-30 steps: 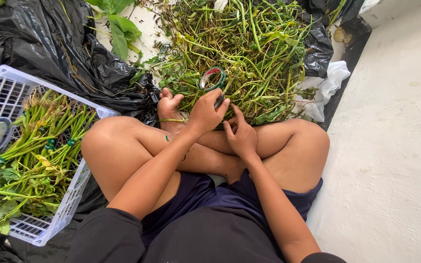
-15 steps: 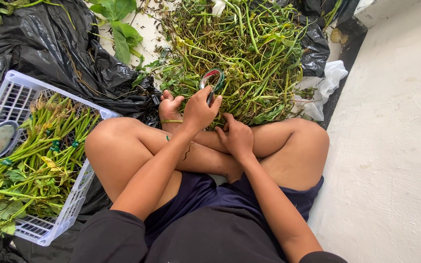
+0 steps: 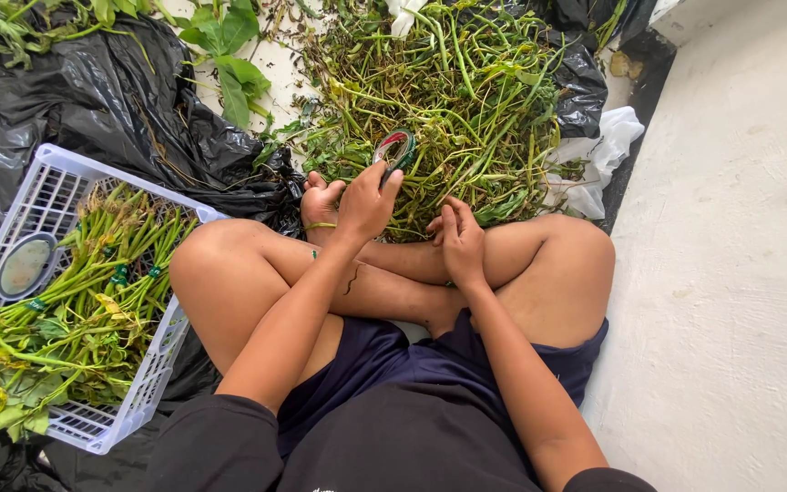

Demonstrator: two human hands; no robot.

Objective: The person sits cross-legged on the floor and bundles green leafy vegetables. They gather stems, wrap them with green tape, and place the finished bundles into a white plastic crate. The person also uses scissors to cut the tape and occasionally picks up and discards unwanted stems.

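Observation:
I sit cross-legged on the floor. My left hand (image 3: 366,205) is raised over my shin and pinches a small ring-shaped roll of tape (image 3: 394,148), green and red, held up in front of the pile of green stems (image 3: 448,100). My right hand (image 3: 460,239) rests on my right leg just beside it, fingers straight and close together. I cannot make out anything in the right hand. A thin green band (image 3: 319,226) circles my foot (image 3: 321,196) below the left hand.
A white plastic crate (image 3: 56,196) at my left holds bundled green stems (image 3: 93,292) and a round lid (image 3: 25,266). Black plastic sheeting (image 3: 120,109) lies under the crate and pile. A white bag (image 3: 605,150) sits at the pile's right edge, next to bare pale floor (image 3: 740,273).
My left hand has shifted slightly left with the tape roll still in its fingers. The right hand has stayed on my leg, a little farther from the left hand.

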